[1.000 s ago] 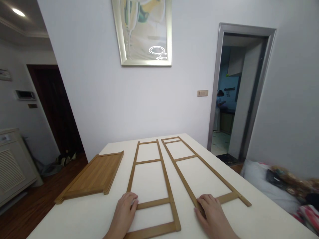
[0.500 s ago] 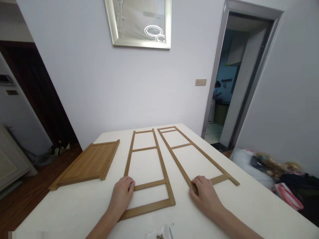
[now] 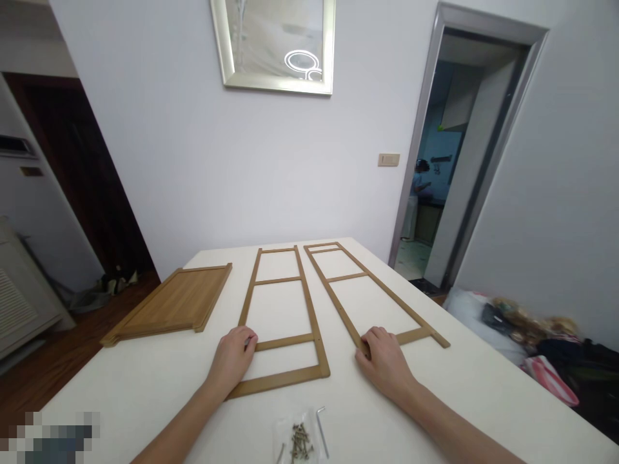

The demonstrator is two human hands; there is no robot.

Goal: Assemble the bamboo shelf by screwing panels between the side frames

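Observation:
Two ladder-like wooden frames lie side by side on the white table (image 3: 169,393). My left hand (image 3: 232,357) is closed around the left rail of the left wooden frame (image 3: 280,382), near its close end. With curled fingers, my right hand (image 3: 384,361) grips the left rail of the right wooden frame (image 3: 394,295), covering that rail's near end. Between my forearms sits a clear plastic bag of screws (image 3: 300,441), with an L-shaped hex key (image 3: 322,432) beside it.
Slatted wooden panels (image 3: 174,299), seemingly stacked, lie at the table's left. A wall with a framed mirror or picture (image 3: 278,80) stands behind the table. Through the doorway at right, a person (image 3: 416,193) stands in another room. Soft items (image 3: 522,328) are piled right of the table.
The view has tipped downward, so the table sits higher in it and more of the screw bag and hex key shows. Both hands keep their hold on the frames.

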